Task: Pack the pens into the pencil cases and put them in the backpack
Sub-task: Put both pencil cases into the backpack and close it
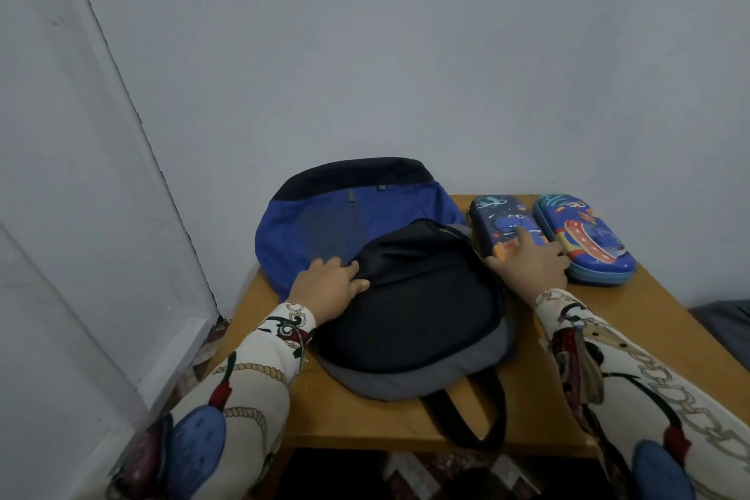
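Pale grey walls met in a corner behind a small wooden table (633, 321). On it lay a backpack (410, 321), blue and black, its flap folded open toward the wall. The left hand (328, 288) had its fingers curled around the black edge of the bag's opening and held it. Two closed pencil cases (507, 223) lay side by side, touching, to the right of the bag. The right hand (527, 260) lay spread on the nearer case with the fingers loosely open, not closed around it.
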A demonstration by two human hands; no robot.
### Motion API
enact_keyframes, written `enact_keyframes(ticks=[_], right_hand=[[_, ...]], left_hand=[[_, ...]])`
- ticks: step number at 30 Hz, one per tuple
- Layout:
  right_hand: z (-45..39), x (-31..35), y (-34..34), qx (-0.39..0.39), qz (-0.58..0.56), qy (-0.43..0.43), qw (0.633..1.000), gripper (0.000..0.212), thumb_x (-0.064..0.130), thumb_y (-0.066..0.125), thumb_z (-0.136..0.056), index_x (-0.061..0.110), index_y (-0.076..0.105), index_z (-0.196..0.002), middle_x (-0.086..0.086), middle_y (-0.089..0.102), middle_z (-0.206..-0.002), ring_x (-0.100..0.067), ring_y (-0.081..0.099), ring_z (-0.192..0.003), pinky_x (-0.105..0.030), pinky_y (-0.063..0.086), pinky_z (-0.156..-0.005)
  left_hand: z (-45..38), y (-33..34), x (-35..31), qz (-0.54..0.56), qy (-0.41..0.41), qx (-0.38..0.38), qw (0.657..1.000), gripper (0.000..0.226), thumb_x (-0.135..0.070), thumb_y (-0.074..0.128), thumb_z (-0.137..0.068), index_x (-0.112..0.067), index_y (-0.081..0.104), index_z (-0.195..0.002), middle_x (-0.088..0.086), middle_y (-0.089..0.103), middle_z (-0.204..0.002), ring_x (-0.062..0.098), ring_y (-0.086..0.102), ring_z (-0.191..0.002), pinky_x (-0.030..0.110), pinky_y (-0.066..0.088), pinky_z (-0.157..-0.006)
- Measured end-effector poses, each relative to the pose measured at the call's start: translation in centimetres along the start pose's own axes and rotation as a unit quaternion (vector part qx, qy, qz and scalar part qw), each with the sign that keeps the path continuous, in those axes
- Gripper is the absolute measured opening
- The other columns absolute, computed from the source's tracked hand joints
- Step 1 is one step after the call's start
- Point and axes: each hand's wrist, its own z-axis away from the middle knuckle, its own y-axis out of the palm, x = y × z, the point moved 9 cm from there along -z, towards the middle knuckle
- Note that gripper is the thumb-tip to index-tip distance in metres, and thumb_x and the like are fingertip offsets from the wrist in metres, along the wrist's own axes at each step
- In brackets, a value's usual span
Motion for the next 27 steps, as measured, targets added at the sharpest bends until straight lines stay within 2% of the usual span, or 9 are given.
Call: enact_keyframes(ticks=[6, 9, 11, 13, 17, 19, 22, 25, 27], right_hand=[[2.6, 0.3, -1.3, -0.012, -0.115, -0.058, 0.992, 0.079, 0.05, 0.069, -0.082, 0.03, 0.033, -0.15, -0.022, 0.029, -0.142, -0.046, 0.028, -0.131, -0.052, 0.035, -0.104], [4.1, 1.1, -2.0, -0.025, -0.163, -0.097, 0.981, 0.078, 0.05, 0.07, -0.082, 0.034, 0.033, -0.149, -0.016, 0.029, -0.142, -0.041, 0.028, -0.131, -0.05, 0.036, -0.103], [5.0, 1.6, -2.5, -0.038, -0.193, -0.121, 0.973, 0.077, 0.05, 0.071, -0.081, 0.035, 0.035, -0.147, -0.014, 0.03, -0.142, -0.038, 0.029, -0.132, -0.048, 0.036, -0.104], [5.7, 2.2, -2.9, -0.042, -0.202, -0.147, 0.967, 0.076, 0.052, 0.071, -0.08, 0.038, 0.036, -0.146, -0.012, 0.03, -0.143, -0.034, 0.031, -0.133, -0.047, 0.037, -0.105], [7.8, 3.7, -3.4, -0.027, -0.19, -0.215, 0.958, 0.076, 0.054, 0.074, -0.076, 0.042, 0.039, -0.143, -0.004, 0.034, -0.139, -0.026, 0.039, -0.127, -0.044, 0.042, -0.103], [9.5, 4.9, -2.9, -0.002, -0.187, -0.247, 0.951, 0.079, 0.056, 0.074, -0.071, 0.041, 0.042, -0.142, -0.003, 0.035, -0.139, -0.023, 0.038, -0.128, -0.041, 0.04, -0.106], [12.0, 5.9, -2.4, 0.015, -0.224, -0.267, 0.937, 0.081, 0.066, 0.064, -0.057, 0.05, 0.045, -0.135, 0.0, 0.037, -0.135, -0.018, 0.037, -0.128, -0.033, 0.035, -0.106], [13.8, 6.3, -2.2, 0.03, -0.24, -0.293, 0.925, 0.075, 0.067, 0.06, -0.056, 0.058, 0.039, -0.127, 0.008, 0.034, -0.129, -0.012, 0.035, -0.125, -0.028, 0.035, -0.1], [14.6, 6.6, -1.7, 0.045, -0.214, -0.311, 0.925, 0.077, 0.067, 0.059, -0.056, 0.056, 0.042, -0.13, 0.01, 0.032, -0.128, -0.01, 0.033, -0.125, -0.026, 0.034, -0.1]], left_hand=[[-0.2, -0.2, 0.2, 0.083, -0.028, 0.023, 0.996, 0.051, -0.049, 0.03, -0.102, -0.022, 0.043, -0.144, 0.01, 0.047, -0.135, 0.035, 0.039, -0.126, 0.046, 0.037, -0.104], [-0.9, -0.8, 0.6, 0.165, -0.038, 0.031, 0.985, 0.044, -0.044, 0.035, -0.103, -0.011, 0.062, -0.11, 0.013, 0.059, -0.111, 0.033, 0.054, -0.111, 0.038, 0.042, -0.092], [-1.3, -1.7, 0.6, 0.187, -0.04, 0.03, 0.981, 0.041, -0.041, 0.035, -0.103, -0.01, 0.058, -0.091, 0.01, 0.058, -0.097, 0.032, 0.057, -0.103, 0.034, 0.041, -0.083], [-1.6, -3.2, 0.3, 0.176, -0.031, 0.019, 0.984, 0.042, -0.038, 0.034, -0.104, -0.006, 0.06, -0.094, 0.015, 0.059, -0.102, 0.032, 0.057, -0.103, 0.033, 0.04, -0.082], [-2.6, -6.7, 0.1, 0.18, -0.04, -0.029, 0.982, 0.04, -0.025, 0.029, -0.107, -0.007, 0.053, -0.134, 0.019, 0.057, -0.126, 0.034, 0.052, -0.116, 0.035, 0.039, -0.095], [-3.1, -8.2, -0.2, 0.21, -0.037, -0.046, 0.976, 0.04, -0.022, 0.028, -0.107, -0.011, 0.047, -0.141, 0.017, 0.055, -0.132, 0.033, 0.051, -0.121, 0.035, 0.038, -0.099], [-3.6, -10.3, 0.4, 0.215, -0.034, -0.069, 0.973, 0.038, -0.017, 0.031, -0.106, -0.007, 0.051, -0.136, 0.014, 0.057, -0.132, 0.031, 0.053, -0.121, 0.034, 0.037, -0.099], [-3.2, -11.8, 1.7, 0.238, -0.049, -0.102, 0.965, 0.036, -0.017, 0.034, -0.105, -0.002, 0.053, -0.131, 0.021, 0.061, -0.12, 0.035, 0.055, -0.115, 0.038, 0.038, -0.094], [-2.9, -12.8, 2.3, 0.279, -0.056, -0.141, 0.948, 0.037, -0.025, 0.04, -0.104, 0.004, 0.062, -0.111, 0.025, 0.063, -0.109, 0.037, 0.058, -0.106, 0.039, 0.04, -0.088]])
